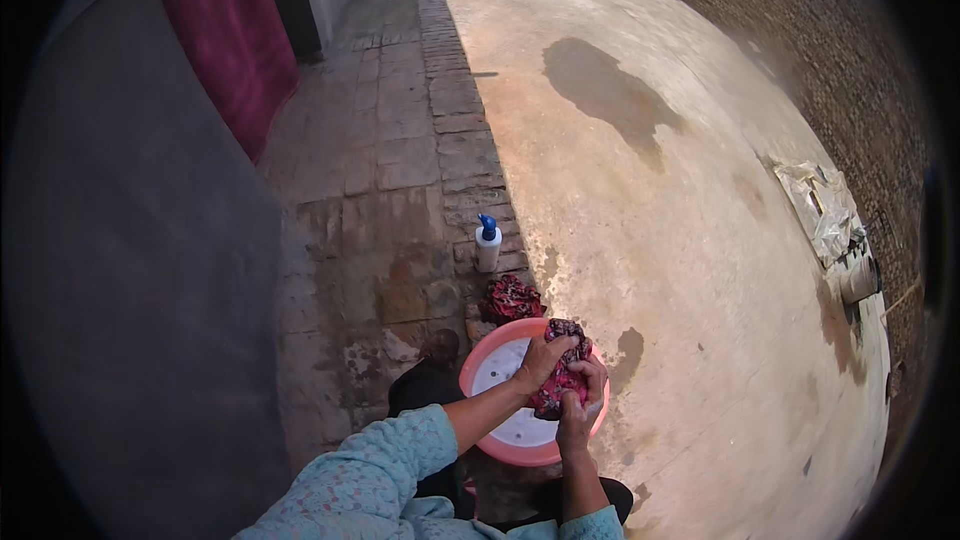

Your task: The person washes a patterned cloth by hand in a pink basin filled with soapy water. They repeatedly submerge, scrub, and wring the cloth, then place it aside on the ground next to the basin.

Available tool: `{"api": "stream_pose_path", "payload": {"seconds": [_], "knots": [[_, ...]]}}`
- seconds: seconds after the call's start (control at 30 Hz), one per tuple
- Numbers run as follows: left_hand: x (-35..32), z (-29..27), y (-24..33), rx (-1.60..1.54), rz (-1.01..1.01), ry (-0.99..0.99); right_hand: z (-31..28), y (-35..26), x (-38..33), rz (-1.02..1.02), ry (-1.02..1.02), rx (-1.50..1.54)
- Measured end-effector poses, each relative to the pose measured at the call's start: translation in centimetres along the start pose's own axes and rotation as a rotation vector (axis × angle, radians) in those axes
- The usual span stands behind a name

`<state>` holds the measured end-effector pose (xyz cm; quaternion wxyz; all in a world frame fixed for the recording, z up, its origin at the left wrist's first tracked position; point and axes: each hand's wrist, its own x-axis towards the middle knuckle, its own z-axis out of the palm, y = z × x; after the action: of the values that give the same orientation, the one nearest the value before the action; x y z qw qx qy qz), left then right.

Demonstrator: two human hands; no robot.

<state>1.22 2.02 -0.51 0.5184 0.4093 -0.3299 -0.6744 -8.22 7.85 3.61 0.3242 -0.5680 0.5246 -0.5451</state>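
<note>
Both my hands grip a bunched, dark red and black patterned cloth (551, 402) over a pink basin (481, 353). My left hand (546, 360) closes on its upper part, and my right hand (583, 402) holds it from the right, fingers curled round it. Whitish, sudsy-looking water (500, 370) shows in the basin below. Just beyond the basin's far rim lies a second crumpled cloth (511, 298) in similar red and black. Behind that stands a white pump bottle (488, 248) with a blue top.
A brick ledge (460, 140) runs away beside a sunlit concrete yard (640, 230) with wet patches. A magenta curtain (235, 50) hangs by the grey wall (140, 240) at left. Plastic sheeting (815, 205) and a pale container (858, 278) lie far right.
</note>
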Motion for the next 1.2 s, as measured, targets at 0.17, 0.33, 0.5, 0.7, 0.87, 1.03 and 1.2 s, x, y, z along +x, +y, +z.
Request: {"api": "stream_pose_path", "payload": {"seconds": [0.17,0.33,0.5,0.7,0.87,1.03,1.2], "knots": [[-0.4,-1.6,-1.8,0.250,0.008,-0.077,1.1,1.0,-1.0,-0.291,0.046,-0.301],[-1.5,0.9,0.0,0.021,-0.200,-0.227,-2.7,7.8,2.5,0.285,0.141,0.470],[-0.7,0.6,3.1,-0.228,-0.137,-0.256,-2.8,4.1,2.8,0.580,-0.130,1.098],[0.3,0.1,2.9,-0.411,-0.191,-0.209,-2.9,3.6,2.9,0.501,0.006,1.108],[-1.6,1.5,2.4,-0.203,-0.612,-0.407,-5.2,3.0,4.4,0.262,0.306,0.867],[-1.8,2.9,4.1,-0.444,-0.644,-0.372,-5.0,3.6,3.6,-0.105,0.296,0.130],[-0.5,0.2,3.1,-0.548,-0.523,-0.331,-0.6,-1.6,-0.9,-0.459,-0.201,-0.103]]}}
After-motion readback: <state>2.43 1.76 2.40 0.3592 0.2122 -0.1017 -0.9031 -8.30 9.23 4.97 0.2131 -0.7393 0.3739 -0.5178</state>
